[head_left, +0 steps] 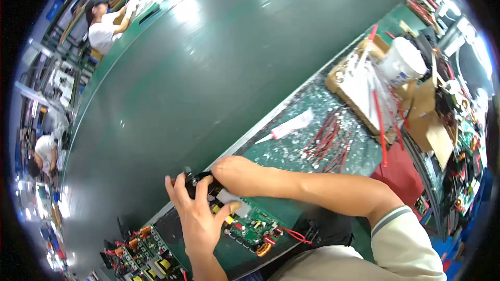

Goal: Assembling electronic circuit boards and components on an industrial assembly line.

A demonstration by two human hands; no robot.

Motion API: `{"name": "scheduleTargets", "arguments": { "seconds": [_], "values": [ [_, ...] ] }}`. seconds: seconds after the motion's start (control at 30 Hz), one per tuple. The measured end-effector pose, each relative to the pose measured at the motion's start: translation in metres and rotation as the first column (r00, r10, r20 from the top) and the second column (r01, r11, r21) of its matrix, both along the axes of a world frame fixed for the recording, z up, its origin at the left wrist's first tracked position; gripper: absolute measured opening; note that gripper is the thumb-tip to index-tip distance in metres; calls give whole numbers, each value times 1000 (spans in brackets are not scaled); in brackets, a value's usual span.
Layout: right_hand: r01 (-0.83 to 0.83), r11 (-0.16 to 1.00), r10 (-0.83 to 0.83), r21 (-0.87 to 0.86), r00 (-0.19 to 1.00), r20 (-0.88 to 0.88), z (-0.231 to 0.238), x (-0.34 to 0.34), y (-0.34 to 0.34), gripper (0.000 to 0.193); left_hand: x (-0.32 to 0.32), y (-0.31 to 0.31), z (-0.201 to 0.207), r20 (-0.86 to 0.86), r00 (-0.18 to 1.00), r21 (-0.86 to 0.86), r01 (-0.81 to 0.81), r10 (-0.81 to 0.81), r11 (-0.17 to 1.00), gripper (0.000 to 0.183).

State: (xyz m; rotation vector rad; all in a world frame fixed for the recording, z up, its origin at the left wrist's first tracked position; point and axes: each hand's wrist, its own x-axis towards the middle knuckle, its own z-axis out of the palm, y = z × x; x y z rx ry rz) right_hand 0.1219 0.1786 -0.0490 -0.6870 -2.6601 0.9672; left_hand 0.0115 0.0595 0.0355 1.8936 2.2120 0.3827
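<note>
Big dark green conveyor belt (219,73) is taking up most of the view, with the speckled tabletop (291,151) running along its near edge. Right hand (237,174) is curled over the far end of a green circuit board (250,224) lying at the tabletop's near edge, pressing on a black part (195,181). Left hand (198,213) is gripping the same board, thumb on a white component (229,198). My guess: fitting is only partway, since red wires (328,143) are sitting unused mid-tabletop and more boards (143,255) are waiting at the near left corner.
</note>
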Motion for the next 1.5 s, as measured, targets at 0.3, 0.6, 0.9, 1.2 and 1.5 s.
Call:
{"name": "scheduleTargets", "arguments": {
  "seconds": [0.3, 0.6, 0.9, 1.2, 1.5],
  "values": [
    [455, 814, -372, 360, 886, -278, 39, 108, 29, 49, -6, -17, -12, -41, 997, 20, -63, 64, 998, 84],
    [455, 837, -428, 304, 890, -156, 16, 136, 36, 26, 11, -15, -2, -2, 994, 335, -103, 110, 936, 104],
    [398, 899, -204, 181, 748, -632, 77, 81, -34, 75, 47, 15, 10, 983, 55, 181, -437, -175, 881, 96],
    [-37, 364, -829, -931, 443, -342, 53, 82, -45, 37, 55, 15, 0, 961, 22, 254, -460, -276, 851, 96],
    [-147, 257, -892, -955, 345, -293, 49, 76, -61, 39, 63, 14, -3, 965, -92, 183, -437, -246, 881, 96]
  ]
}}
